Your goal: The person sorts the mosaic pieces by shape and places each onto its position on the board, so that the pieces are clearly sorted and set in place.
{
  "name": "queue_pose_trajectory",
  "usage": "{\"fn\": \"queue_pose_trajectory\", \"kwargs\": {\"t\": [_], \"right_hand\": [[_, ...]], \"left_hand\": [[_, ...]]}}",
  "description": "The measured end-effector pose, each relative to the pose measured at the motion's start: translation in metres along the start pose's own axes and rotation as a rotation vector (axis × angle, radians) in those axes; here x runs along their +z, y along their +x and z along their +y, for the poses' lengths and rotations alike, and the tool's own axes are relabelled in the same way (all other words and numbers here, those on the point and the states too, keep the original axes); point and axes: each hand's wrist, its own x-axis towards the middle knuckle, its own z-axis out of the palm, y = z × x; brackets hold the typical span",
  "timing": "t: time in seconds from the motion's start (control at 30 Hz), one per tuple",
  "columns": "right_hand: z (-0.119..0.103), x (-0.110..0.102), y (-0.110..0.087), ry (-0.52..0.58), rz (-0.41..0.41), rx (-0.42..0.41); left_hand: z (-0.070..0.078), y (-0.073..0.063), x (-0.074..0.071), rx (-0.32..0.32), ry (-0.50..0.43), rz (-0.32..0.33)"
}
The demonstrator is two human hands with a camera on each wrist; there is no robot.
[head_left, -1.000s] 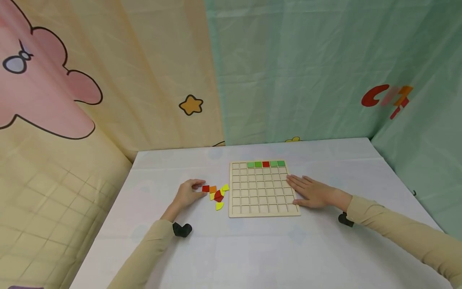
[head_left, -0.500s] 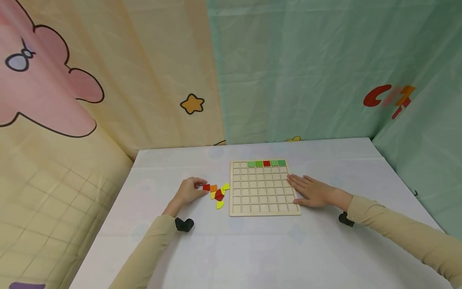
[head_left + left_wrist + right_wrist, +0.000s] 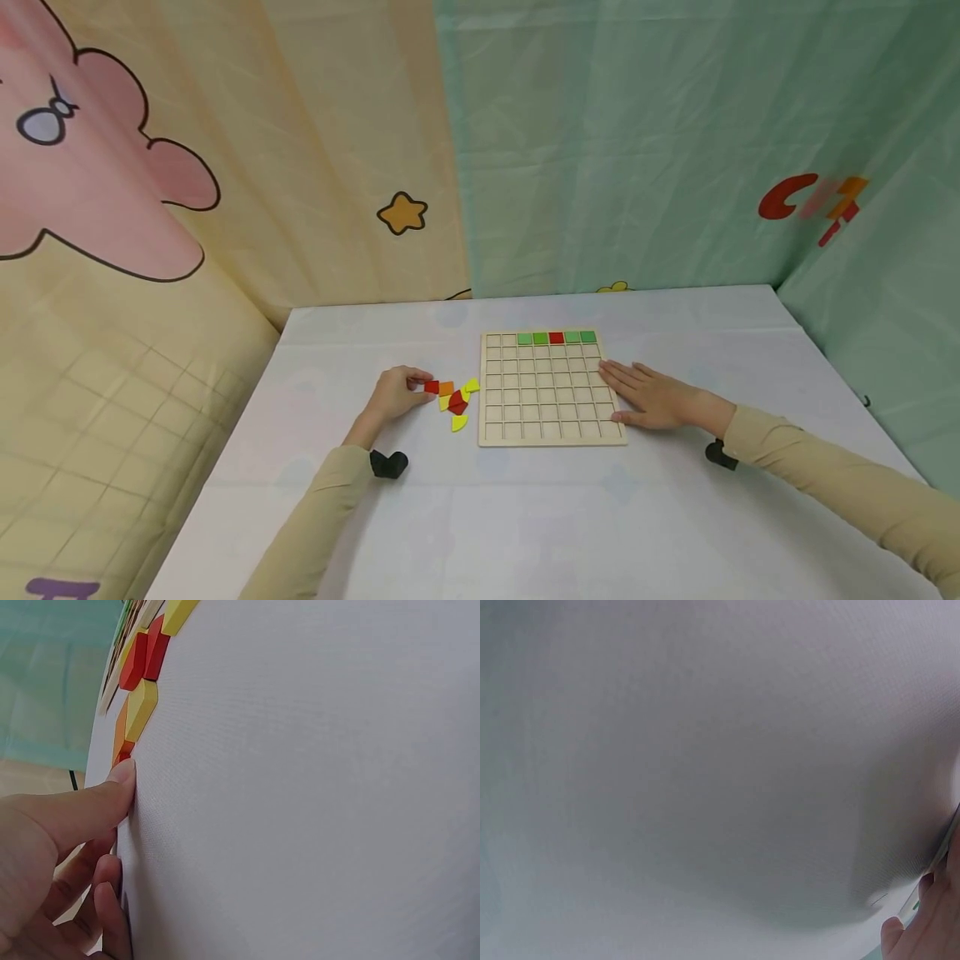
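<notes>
My left hand (image 3: 395,393) pinches a small red square tile (image 3: 432,387) between thumb and fingers, low over the table. In the left wrist view the thumb (image 3: 112,787) covers most of that tile. Just to its right are an orange square tile (image 3: 446,388), red pieces (image 3: 457,403) and several yellow pieces (image 3: 460,423), some touching or overlapping. My right hand (image 3: 660,398) lies flat with straight fingers on the right edge of a wooden grid board (image 3: 553,439). Green tiles and a red tile (image 3: 556,337) fill part of the board's far row.
A white cloth covers the table (image 3: 525,525). Patterned curtains (image 3: 600,150) stand behind it and at both sides. A dark wrist camera (image 3: 388,464) sits on the left wrist, another dark device (image 3: 720,454) on the right.
The head view has shifted slightly. Both hands keep their places, the left by the red square tile and the right on the board's edge.
</notes>
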Motion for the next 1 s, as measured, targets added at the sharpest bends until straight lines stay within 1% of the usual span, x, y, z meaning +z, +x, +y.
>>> {"fn": "queue_pose_trajectory", "kwargs": {"t": [0.33, 0.63, 1.0], "right_hand": [[-0.0011, -0.0001, -0.0017, 0.013, -0.002, 0.002], [0.0003, 0.0006, 0.0009, -0.026, 0.002, 0.006], [0.0023, 0.0022, 0.0017, -0.015, -0.009, 0.009]], "left_hand": [[0.0002, -0.0016, 0.0009, 0.013, 0.022, 0.026], [-0.0007, -0.0031, 0.0021, 0.009, 0.011, 0.049], [0.0024, -0.0070, 0.0026, 0.027, 0.012, 0.071]]}}
